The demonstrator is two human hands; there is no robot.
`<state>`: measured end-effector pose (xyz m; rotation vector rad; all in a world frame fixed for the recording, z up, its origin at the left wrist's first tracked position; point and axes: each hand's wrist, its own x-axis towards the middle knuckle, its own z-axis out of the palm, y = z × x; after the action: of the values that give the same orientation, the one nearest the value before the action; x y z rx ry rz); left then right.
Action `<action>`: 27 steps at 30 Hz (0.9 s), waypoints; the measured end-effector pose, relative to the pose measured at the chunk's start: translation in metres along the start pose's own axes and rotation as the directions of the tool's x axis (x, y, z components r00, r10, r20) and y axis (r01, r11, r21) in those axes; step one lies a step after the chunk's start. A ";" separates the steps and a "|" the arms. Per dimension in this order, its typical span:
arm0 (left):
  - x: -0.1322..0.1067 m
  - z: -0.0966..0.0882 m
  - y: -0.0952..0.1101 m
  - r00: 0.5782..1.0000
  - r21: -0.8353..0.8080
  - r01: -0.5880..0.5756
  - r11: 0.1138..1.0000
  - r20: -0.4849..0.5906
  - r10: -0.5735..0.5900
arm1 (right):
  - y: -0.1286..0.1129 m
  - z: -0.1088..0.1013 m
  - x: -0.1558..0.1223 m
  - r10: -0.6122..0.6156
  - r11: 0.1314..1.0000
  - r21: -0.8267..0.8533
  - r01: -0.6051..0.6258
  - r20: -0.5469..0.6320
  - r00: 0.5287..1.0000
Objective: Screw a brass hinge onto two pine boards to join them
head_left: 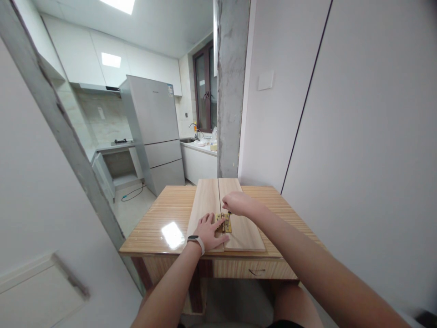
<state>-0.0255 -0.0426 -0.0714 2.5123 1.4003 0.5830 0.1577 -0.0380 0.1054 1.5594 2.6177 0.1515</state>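
Note:
Two pale wooden boards lie side by side on the table: the left board (205,200) and the right board (244,237), with a narrow dark seam between them. A brass-coloured hinge (228,229) straddles that seam near the boards' front. My left hand (207,231), with a banded wrist, lies spread over the left board, its fingers and thumb reaching onto the hinge. Closed in a fist above the hinge, my right hand (235,203) grips a screwdriver (229,213). Most of the handle is hidden in the fist, and the tip points down at the hinge's right leaf.
The wood-grain table (150,228) has a drawer (254,269) below its front edge. A grey wall edge (232,91) rises behind it, and a white wall (358,136) runs along the right. A fridge (153,118) stands in the kitchen at the back left.

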 end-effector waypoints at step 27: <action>-0.001 -0.005 0.006 0.998 0.122 0.019 0.992 0.064 -0.027 | -0.006 0.000 0.003 -0.047 0.998 -0.040 0.049 0.048 0.998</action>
<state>-0.0234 -0.0465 -0.0645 2.5797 1.4807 0.4193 0.1513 -0.0383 0.1044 1.4678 2.5958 0.1622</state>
